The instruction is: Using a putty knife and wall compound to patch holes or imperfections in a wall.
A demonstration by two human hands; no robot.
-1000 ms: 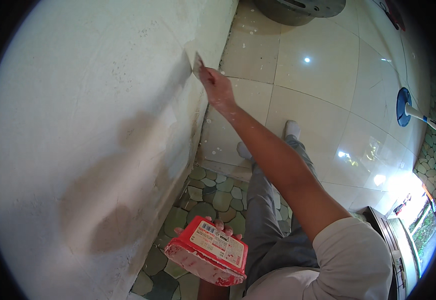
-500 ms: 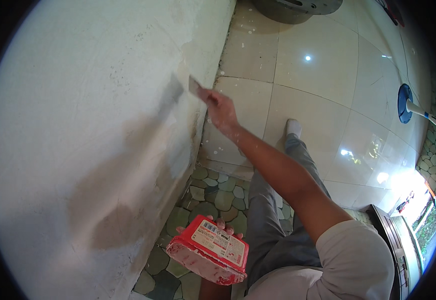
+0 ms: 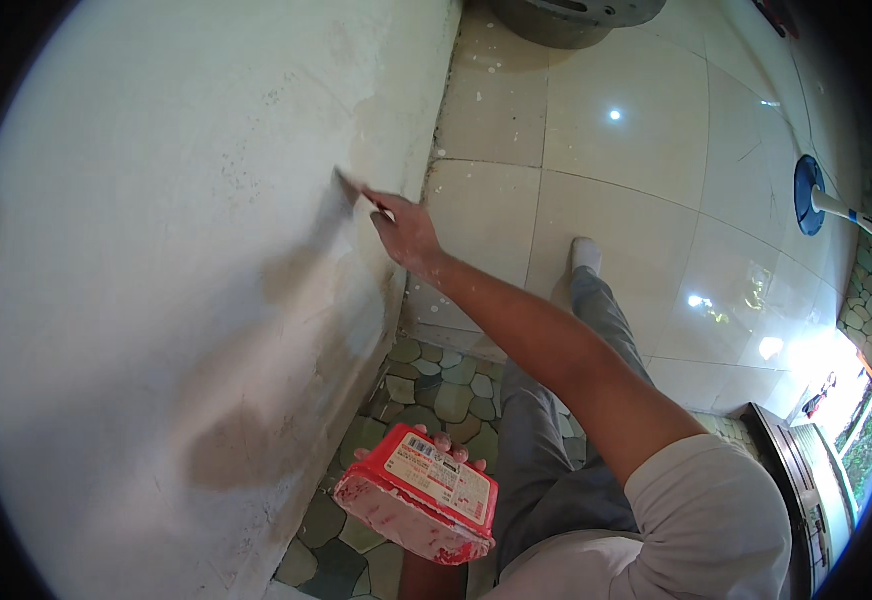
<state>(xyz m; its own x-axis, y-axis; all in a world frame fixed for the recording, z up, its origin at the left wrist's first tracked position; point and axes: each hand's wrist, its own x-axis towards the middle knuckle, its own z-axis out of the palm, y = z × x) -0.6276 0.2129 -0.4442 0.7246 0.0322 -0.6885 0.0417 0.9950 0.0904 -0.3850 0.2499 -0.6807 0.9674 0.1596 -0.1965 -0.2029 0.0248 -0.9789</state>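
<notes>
My right hand (image 3: 406,228) grips a thin putty knife (image 3: 348,188), its blade at the pale, patchy wall (image 3: 156,190) on my left, a little short of the wall's edge along the floor. In my left hand (image 3: 444,443) is a red plastic tub (image 3: 416,500) with a pale label and whitish paste crusted on it, held low in front of my body; its fingertips show along the far rim.
Glossy beige tiles (image 3: 616,260) meet stone-patterned tiles (image 3: 446,390) by my legs. A grey round object (image 3: 576,25) stands at the top. At the right are a blue round base with a white pole (image 3: 811,195) and a dark threshold (image 3: 786,470) beside bright light.
My right hand and the putty knife have moved down and to the left along the wall. The red tub in my left hand stays about in the same place.
</notes>
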